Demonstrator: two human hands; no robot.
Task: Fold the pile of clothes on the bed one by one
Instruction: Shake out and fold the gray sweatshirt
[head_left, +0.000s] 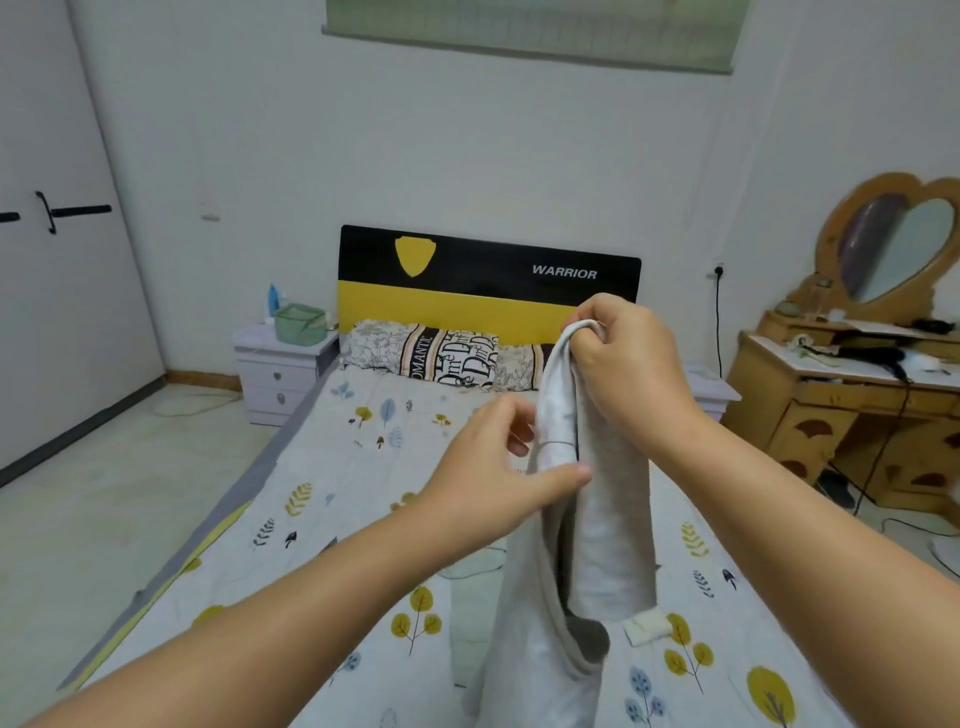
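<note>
Garment (605, 519), light grey, held up over the bed (332, 488), hanging down from the grips with its lower part trailing toward the near edge. Right grip (626, 364) clenched on the bunched top edge, highest point of the cloth. Left grip (498, 473) just below and left of it, thumb and fingers pinching a fold at the side. Beyond both grips, pillows (441, 356) against a black-and-yellow headboard (483, 286). Left of the grips, a nightstand (283, 369); right of them, a wooden dresser (852, 400) with a heart-shaped mirror (898, 249).
</note>
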